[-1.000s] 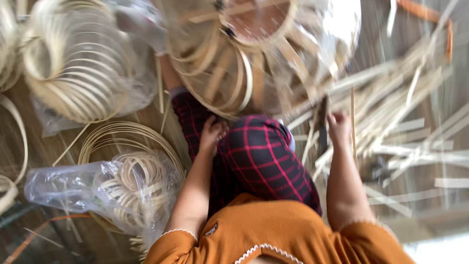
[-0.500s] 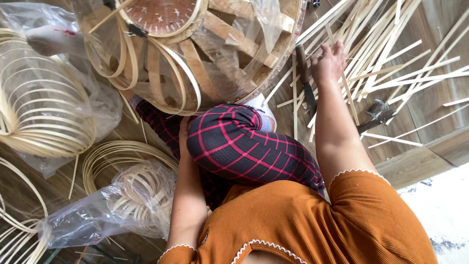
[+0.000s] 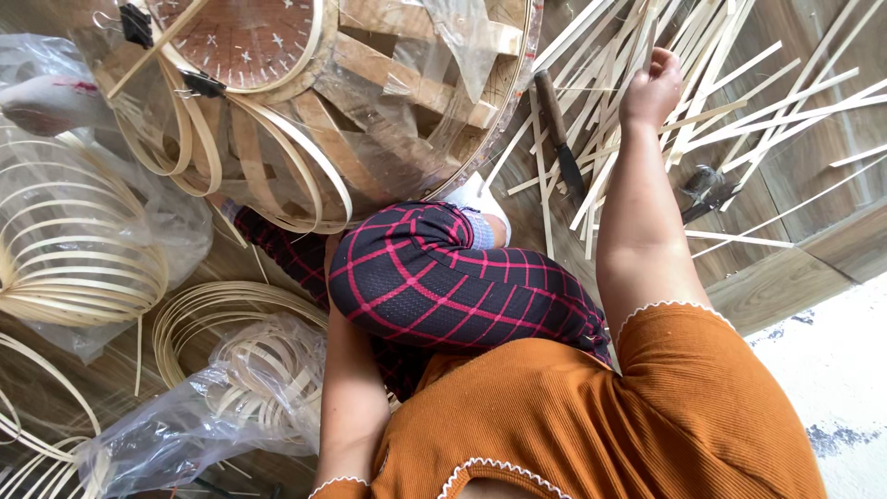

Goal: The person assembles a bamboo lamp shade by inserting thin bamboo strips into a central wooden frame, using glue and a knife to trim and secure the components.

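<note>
R hand (image 3: 652,85) reaches out into the loose bamboo strips (image 3: 637,120) spread on the wooden floor (image 3: 785,249), fingers curled over a few; can't tell if it's actually gripping one. Knife (image 3: 557,139) lies just beside, w/ a hammer (image 3: 707,185) near the forearm, both within reach. L hand hidden behind the knee, state unknown. Half-built basket frame (image 3: 305,102) sits ahead, coiled hoops (image 3: 74,249) in plastic bags to the L.
</note>
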